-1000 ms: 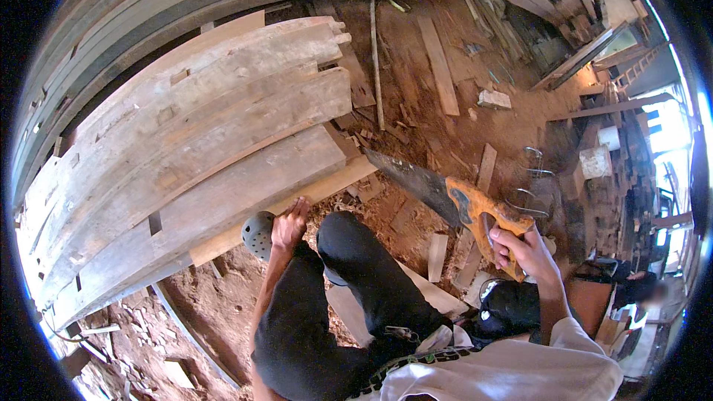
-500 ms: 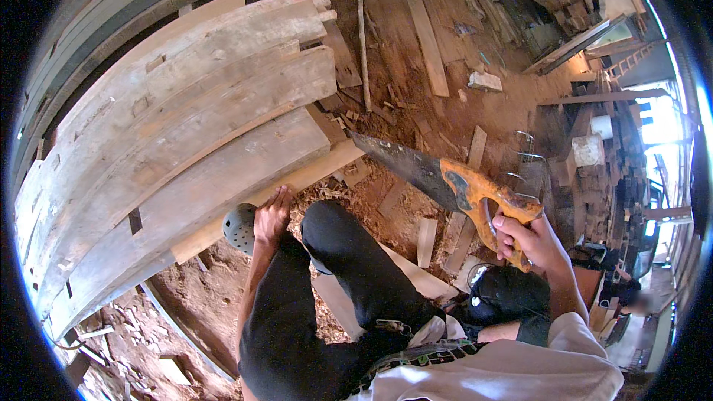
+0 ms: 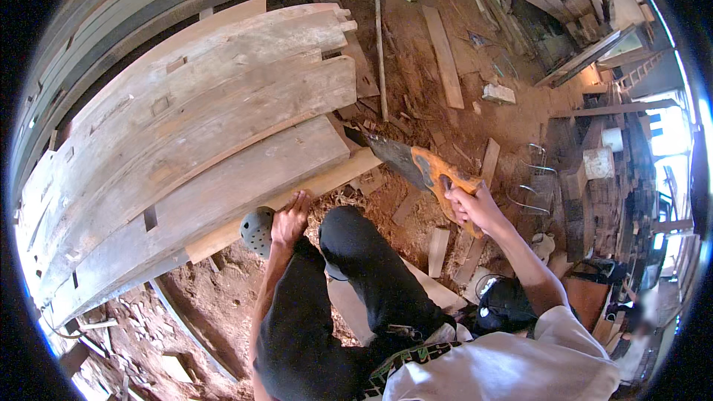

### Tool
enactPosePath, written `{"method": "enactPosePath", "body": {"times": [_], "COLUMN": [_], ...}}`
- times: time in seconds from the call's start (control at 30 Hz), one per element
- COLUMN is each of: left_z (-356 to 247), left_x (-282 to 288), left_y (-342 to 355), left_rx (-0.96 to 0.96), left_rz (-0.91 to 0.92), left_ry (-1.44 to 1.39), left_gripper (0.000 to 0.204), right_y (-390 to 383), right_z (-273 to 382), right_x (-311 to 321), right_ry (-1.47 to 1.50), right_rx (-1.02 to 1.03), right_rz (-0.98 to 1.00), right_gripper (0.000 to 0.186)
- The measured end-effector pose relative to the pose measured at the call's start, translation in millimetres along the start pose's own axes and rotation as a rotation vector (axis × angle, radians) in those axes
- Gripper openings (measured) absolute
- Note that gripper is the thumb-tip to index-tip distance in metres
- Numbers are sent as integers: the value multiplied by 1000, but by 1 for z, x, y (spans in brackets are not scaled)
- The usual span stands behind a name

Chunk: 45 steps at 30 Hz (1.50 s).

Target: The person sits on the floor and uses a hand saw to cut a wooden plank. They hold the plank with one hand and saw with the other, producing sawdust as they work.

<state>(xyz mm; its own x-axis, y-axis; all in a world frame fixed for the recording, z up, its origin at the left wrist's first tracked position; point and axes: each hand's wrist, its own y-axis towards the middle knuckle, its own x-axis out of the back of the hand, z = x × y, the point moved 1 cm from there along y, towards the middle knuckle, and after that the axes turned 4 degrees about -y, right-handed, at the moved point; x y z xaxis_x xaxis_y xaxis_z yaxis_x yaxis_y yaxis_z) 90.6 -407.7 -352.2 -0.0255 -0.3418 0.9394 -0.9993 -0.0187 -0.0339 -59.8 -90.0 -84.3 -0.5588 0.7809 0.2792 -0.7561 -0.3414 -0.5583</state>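
Observation:
My right hand (image 3: 473, 208) is closed around the worn orange handle of a handsaw (image 3: 397, 157). The dark blade points up and left, and its tip end is at the end of a pale board (image 3: 336, 174). Whether the teeth touch the wood, I cannot tell. My left hand (image 3: 290, 220) rests on that board's near edge with its fingers stretched out; the thumb is hidden. Just above the pale board lies a thick grey plank (image 3: 267, 163), part of a stack of wide planks (image 3: 230, 93) with notches and mortise holes.
A perforated grey clog (image 3: 257, 232) is beside my left hand. Wood shavings and offcuts (image 3: 438, 251) litter the dirt floor. A white block (image 3: 498, 93) and a long board (image 3: 443, 56) lie beyond. Stacked lumber (image 3: 594, 208) lines the right side, near a black cap-like item (image 3: 507, 303).
My right hand has pushed the saw forward and left, so the blade has slid further over the board's end. My left hand stays on the board. The whole view has shifted slightly.

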Motion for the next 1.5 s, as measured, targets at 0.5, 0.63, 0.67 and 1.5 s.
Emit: {"method": "enactPosePath", "body": {"times": [0.5,0.63,0.67,1.5], "left_z": [2,3,3,-4], "left_x": [-8,-12,-12,6], "left_y": [-1,-1,-1,1], "left_rx": [-80,-35,-52,4], "left_rz": [-45,-17,-48,48], "left_ry": [17,-49,-45,-51], "left_gripper": [41,41,41,42], "right_y": [-16,-23,-24,-78], "right_z": [-3,-12,-13,-16], "right_x": [-12,-16,-15,-11], "right_ry": [71,11,47,-72], "right_rx": [-121,-37,-47,-108], "right_rz": [-130,-119,-119,-80], "right_gripper": [15,15,15,14]}}
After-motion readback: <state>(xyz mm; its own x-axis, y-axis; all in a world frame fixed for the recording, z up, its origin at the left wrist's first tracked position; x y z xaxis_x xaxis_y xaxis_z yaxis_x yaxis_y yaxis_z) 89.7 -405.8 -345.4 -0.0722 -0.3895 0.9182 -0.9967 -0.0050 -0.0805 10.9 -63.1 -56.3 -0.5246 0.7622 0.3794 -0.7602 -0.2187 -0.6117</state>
